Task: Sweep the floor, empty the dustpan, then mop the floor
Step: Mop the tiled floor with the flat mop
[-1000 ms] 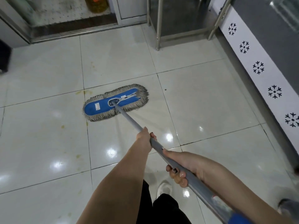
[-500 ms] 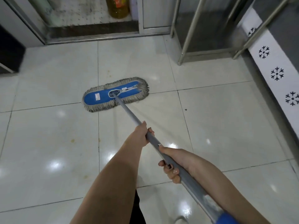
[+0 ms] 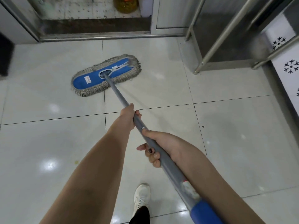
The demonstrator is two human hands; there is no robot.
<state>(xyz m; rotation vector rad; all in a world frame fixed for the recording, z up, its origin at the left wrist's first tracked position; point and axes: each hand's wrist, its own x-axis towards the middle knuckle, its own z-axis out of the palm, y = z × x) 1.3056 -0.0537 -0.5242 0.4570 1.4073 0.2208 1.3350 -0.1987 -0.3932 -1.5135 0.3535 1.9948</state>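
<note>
A flat mop head (image 3: 90,79), blue on top with a grey fringe, lies on the glossy white tile floor (image 3: 234,126) at upper centre. Its grey handle (image 3: 118,92) slants down to the right and ends in a blue grip (image 3: 204,211). My left hand (image 3: 128,116) is closed around the handle about halfway up. My right hand (image 3: 159,146) grips the same handle just behind it, fingers curled underneath. No dustpan or broom is in view.
A metal door threshold (image 3: 97,37) runs along the top, with a yellowish jug (image 3: 125,4) behind it. Slanted metal legs (image 3: 215,44) stand at upper right beside a white snowflake-patterned panel (image 3: 291,68). My white shoe (image 3: 141,197) is below. Small yellow spot (image 3: 76,162) on tile.
The mop head has been pushed forward toward the door threshold and turned a little, its right end now farther away. Both hands kept their grip and I have stepped forward.
</note>
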